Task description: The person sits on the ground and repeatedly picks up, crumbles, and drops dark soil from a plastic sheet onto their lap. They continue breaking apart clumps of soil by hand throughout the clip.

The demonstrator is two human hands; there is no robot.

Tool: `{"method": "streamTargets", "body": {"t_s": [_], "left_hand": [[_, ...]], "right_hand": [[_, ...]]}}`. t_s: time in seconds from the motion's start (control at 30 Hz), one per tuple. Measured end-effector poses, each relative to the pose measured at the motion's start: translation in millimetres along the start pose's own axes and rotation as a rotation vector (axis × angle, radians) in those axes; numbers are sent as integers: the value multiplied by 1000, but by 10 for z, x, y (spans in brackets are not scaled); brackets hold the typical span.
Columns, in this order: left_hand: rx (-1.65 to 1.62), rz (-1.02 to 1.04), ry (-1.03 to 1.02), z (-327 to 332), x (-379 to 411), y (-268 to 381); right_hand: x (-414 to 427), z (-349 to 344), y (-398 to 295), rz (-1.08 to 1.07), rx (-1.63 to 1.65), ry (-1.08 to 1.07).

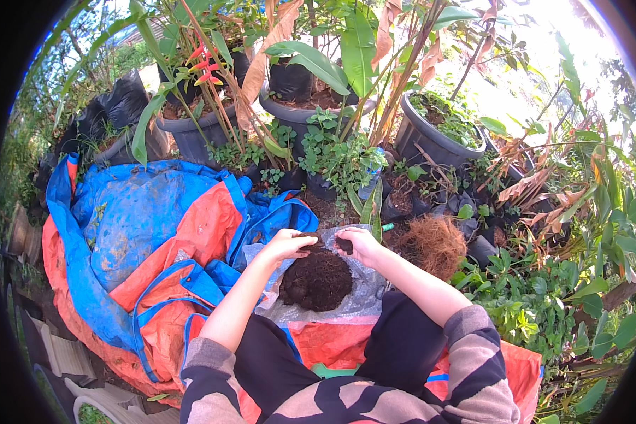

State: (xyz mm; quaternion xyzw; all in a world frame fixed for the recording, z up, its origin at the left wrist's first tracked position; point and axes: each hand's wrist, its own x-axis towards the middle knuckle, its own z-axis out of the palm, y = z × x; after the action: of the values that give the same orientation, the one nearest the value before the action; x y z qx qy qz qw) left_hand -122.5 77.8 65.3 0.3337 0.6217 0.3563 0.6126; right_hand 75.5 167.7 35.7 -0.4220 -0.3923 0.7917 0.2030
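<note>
A heap of dark soil (318, 281) lies on a sheet of clear bubble wrap (368, 289) in front of my knees. Over the heap's far left side, my left hand (290, 245) pinches a clump of soil (310, 238) between thumb and fingers. My right hand (363, 246) holds another dark clump (344, 245) at the far right of the heap, its fingers curled around it. The two hands are a short way apart, at about the same height.
A blue and orange tarpaulin (132, 222) is bunched at the left. Coconut fibre (435, 246) lies to the right, near leafy plants (514, 286). Behind stand large black plant pots (201, 135), a plastic bottle (370, 180) and small black grow bags (397, 204).
</note>
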Motion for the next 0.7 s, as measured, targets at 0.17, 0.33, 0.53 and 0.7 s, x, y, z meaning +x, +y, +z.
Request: {"method": "streamTargets", "body": {"t_s": [0.17,0.33,0.53,0.7], "left_hand": [[7,-3,8,-14,7,-23],[30,-2,2,3,-3,-6],[40,6,-2,3,-4,-10],[-1,21,14,2,21,-31]], "right_hand": [[-36,61,-44,-11,-41,20],[-122,118,-108,-23,-121,62],[-132,139,-95,-37,-141,109],[-53,37,-57,14,24,96]]}}
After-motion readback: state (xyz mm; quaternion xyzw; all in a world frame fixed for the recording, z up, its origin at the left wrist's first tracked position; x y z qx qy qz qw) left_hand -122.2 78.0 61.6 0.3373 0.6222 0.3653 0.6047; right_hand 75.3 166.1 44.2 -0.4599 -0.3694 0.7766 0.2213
